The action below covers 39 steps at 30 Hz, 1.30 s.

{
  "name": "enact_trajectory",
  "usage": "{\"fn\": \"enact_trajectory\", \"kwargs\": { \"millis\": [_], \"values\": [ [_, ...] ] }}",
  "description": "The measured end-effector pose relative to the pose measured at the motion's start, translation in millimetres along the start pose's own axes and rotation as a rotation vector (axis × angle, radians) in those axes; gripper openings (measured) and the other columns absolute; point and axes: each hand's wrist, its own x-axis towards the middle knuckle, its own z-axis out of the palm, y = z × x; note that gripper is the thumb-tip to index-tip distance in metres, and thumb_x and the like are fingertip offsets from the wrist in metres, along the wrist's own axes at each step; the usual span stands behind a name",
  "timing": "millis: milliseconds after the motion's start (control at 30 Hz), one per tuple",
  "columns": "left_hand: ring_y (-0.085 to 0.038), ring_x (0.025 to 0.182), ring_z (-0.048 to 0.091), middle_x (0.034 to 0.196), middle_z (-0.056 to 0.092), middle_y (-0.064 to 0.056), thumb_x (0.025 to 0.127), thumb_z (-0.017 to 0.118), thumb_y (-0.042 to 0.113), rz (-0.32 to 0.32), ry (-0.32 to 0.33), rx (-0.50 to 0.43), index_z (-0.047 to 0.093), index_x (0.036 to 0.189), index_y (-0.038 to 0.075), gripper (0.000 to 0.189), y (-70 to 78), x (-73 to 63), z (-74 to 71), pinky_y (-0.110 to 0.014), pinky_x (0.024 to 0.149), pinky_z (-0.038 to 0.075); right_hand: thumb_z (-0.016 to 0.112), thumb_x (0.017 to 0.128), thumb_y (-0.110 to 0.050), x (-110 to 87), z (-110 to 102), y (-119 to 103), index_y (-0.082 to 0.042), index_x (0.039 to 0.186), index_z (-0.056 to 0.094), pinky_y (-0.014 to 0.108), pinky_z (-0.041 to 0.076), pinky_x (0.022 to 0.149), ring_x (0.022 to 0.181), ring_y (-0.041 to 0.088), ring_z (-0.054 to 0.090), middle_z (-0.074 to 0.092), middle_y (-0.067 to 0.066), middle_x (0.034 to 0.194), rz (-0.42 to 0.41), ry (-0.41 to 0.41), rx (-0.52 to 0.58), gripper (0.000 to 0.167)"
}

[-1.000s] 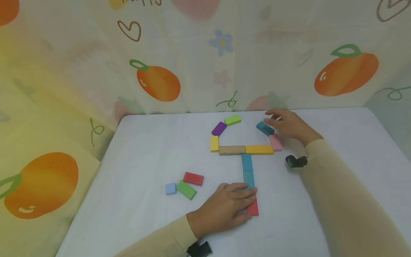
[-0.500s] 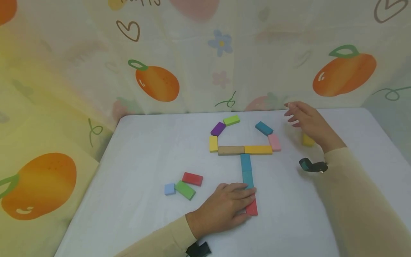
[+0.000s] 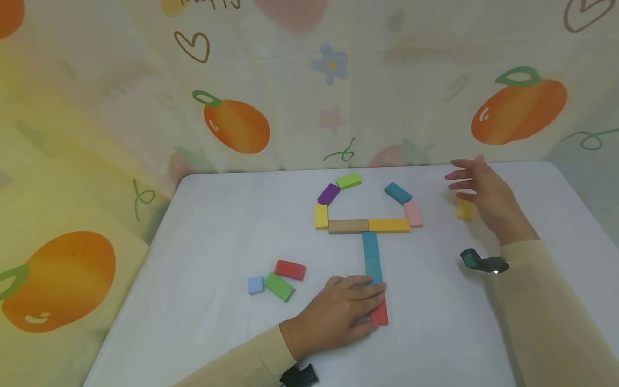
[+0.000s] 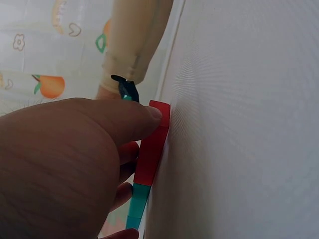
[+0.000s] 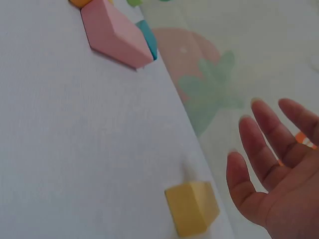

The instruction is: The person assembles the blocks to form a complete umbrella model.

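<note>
My left hand (image 3: pixel 338 312) rests with fairly straight fingers across a red block (image 3: pixel 380 313) and the lower of two teal blocks (image 3: pixel 371 244). In the left wrist view its thumb (image 4: pixel 134 119) touches the red block's near end. My right hand (image 3: pixel 488 196) is held with loose, spread fingers above the table's far right part, holding nothing. Just beside it lies a yellow block (image 3: pixel 465 210), partly hidden by the hand in the head view. The right wrist view shows the fingers apart from this yellow block (image 5: pixel 192 208).
Tan (image 3: pixel 348 227) and orange (image 3: pixel 389 226) blocks form a bar above the teal ones. Yellow (image 3: pixel 321 216), purple (image 3: pixel 328 194), lime (image 3: pixel 348 181), pink (image 3: pixel 413 214) and blue (image 3: pixel 398 193) blocks curve above it. Red (image 3: pixel 290 269), green (image 3: pixel 279 286) and light blue (image 3: pixel 256 285) blocks lie left.
My right hand has moved away from the blue block to the right, uncovering the blue block and coming beside the yellow block. My left hand stays where it was.
</note>
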Motion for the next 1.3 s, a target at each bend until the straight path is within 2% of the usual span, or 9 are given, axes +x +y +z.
{"fn": "enact_trajectory", "kwargs": {
  "millis": [133, 300, 367, 567, 733, 867, 1000, 1167, 1300],
  "values": [
    [-0.015, 0.151, 0.044, 0.16, 0.055, 0.008, 0.105, 0.074, 0.046, 0.003, 0.001, -0.002, 0.062, 0.156, 0.018, 0.059, 0.3, 0.3, -0.5, -0.035, 0.111, 0.044, 0.025, 0.111, -0.071, -6.8, -6, 9, -0.01, 0.167, 0.039, 0.018, 0.051, 0.094, 0.127, 0.025, 0.055, 0.054, 0.014, 0.147, 0.026, 0.073, 0.044, 0.084],
    [-0.015, 0.151, 0.044, 0.16, 0.055, 0.008, 0.105, 0.074, 0.046, 0.006, 0.001, -0.001, 0.062, 0.155, 0.017, 0.059, 1.0, 0.1, -1.1, -0.034, 0.11, 0.044, 0.031, 0.11, -0.073, -11.1, -11, 23, -0.008, 0.167, 0.035, 0.038, 0.046, 0.113, 0.132, 0.03, 0.05, 0.05, 0.014, 0.149, 0.103, 0.149, 0.009, 0.086],
    [-0.015, 0.15, 0.044, 0.16, 0.055, 0.008, 0.105, 0.074, 0.045, 0.008, 0.003, 0.0, 0.063, 0.155, 0.017, 0.059, 1.5, 0.0, -1.2, -0.034, 0.109, 0.044, 0.033, 0.11, -0.072, -12.8, -12, 31, -0.008, 0.167, 0.035, 0.042, 0.045, 0.113, 0.13, 0.028, 0.051, 0.05, 0.013, 0.148, 0.134, 0.178, 0.006, 0.085],
    [-0.015, 0.151, 0.044, 0.16, 0.054, 0.008, 0.105, 0.074, 0.045, 0.012, 0.004, -0.004, 0.063, 0.155, 0.017, 0.058, 1.5, 0.2, -1.3, -0.034, 0.11, 0.044, 0.041, 0.108, -0.074, -20.4, -13, 48, -0.01, 0.164, 0.041, 0.043, 0.04, 0.106, 0.124, 0.023, 0.052, 0.054, 0.009, 0.142, 0.2, 0.231, 0.004, 0.085],
    [-0.015, 0.151, 0.044, 0.16, 0.055, 0.008, 0.105, 0.074, 0.045, 0.005, -0.001, -0.013, 0.063, 0.155, 0.017, 0.058, 1.5, -0.3, -1.5, -0.035, 0.111, 0.044, 0.051, 0.102, -0.077, -23.6, -7, 54, -0.012, 0.166, 0.041, 0.035, 0.045, 0.091, 0.12, 0.028, 0.052, 0.054, 0.013, 0.139, 0.215, 0.22, -0.099, 0.092],
    [-0.015, 0.151, 0.044, 0.16, 0.055, 0.008, 0.105, 0.074, 0.046, -0.001, -0.008, -0.019, 0.063, 0.155, 0.017, 0.058, 1.6, -1.0, -0.8, -0.036, 0.111, 0.045, 0.063, 0.102, -0.069, -24.4, -3, 57, -0.01, 0.166, 0.042, 0.029, 0.046, 0.084, 0.119, 0.031, 0.051, 0.054, 0.016, 0.139, 0.152, 0.179, -0.189, 0.089],
    [-0.015, 0.151, 0.044, 0.16, 0.055, 0.008, 0.105, 0.074, 0.045, -0.001, -0.006, -0.02, 0.063, 0.155, 0.017, 0.058, 1.3, -1.6, -0.1, -0.035, 0.111, 0.044, 0.071, 0.101, -0.061, -22.7, 0, 60, -0.01, 0.166, 0.041, 0.04, 0.044, 0.09, 0.127, 0.037, 0.048, 0.054, 0.02, 0.146, 0.107, 0.118, -0.235, 0.088],
    [-0.014, 0.152, 0.043, 0.161, 0.054, 0.008, 0.105, 0.074, 0.045, -0.002, -0.005, -0.023, 0.062, 0.156, 0.017, 0.059, 1.2, -1.6, 0.5, -0.035, 0.111, 0.044, 0.068, 0.108, -0.047, -21.3, 1, 62, -0.005, 0.164, 0.045, 0.062, 0.042, 0.101, 0.133, 0.047, 0.044, 0.05, 0.026, 0.151, 0.084, 0.102, -0.29, 0.074],
    [-0.014, 0.152, 0.043, 0.161, 0.054, 0.008, 0.106, 0.074, 0.046, 0.0, -0.002, -0.016, 0.062, 0.156, 0.017, 0.059, 1.4, -1.1, 0.7, -0.034, 0.111, 0.043, 0.065, 0.111, -0.04, -21.7, 1, 60, -0.002, 0.161, 0.049, 0.071, 0.039, 0.108, 0.136, 0.051, 0.042, 0.048, 0.028, 0.153, 0.083, 0.106, -0.317, 0.065]
  ]
}}
